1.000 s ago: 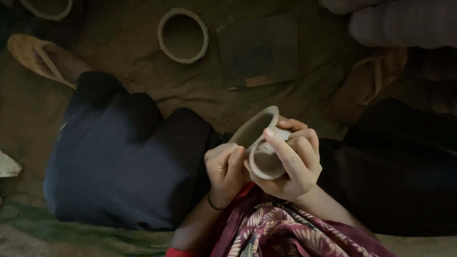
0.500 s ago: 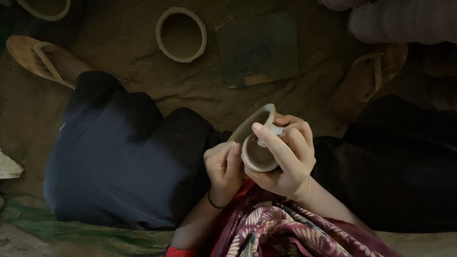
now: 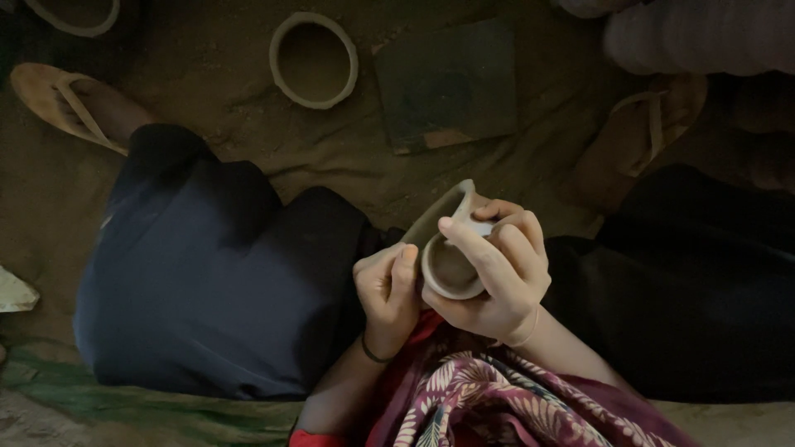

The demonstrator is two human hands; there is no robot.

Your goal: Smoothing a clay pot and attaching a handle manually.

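I hold a small unfired grey clay cup point(image 3: 448, 261) over my lap, its open mouth facing up toward me. My right hand point(image 3: 497, 277) wraps around it from the right, fingers curled over the rim. My left hand point(image 3: 387, 290) presses against the cup's left side, thumb on the rim edge. A pale clay flap or spout point(image 3: 443, 211) sticks up behind the cup. A dark band circles my left wrist.
A round clay ring bowl point(image 3: 314, 60) lies on the brown cloth ahead, a dark flat slab point(image 3: 451, 83) beside it. Sandals sit at far left point(image 3: 62, 103) and right point(image 3: 638, 141). My dark-trousered knees spread both sides; patterned maroon cloth point(image 3: 513, 406) covers my lap.
The cup has turned slightly in my hands and my right fingers have shifted further over its rim. The hands stay in the same place.
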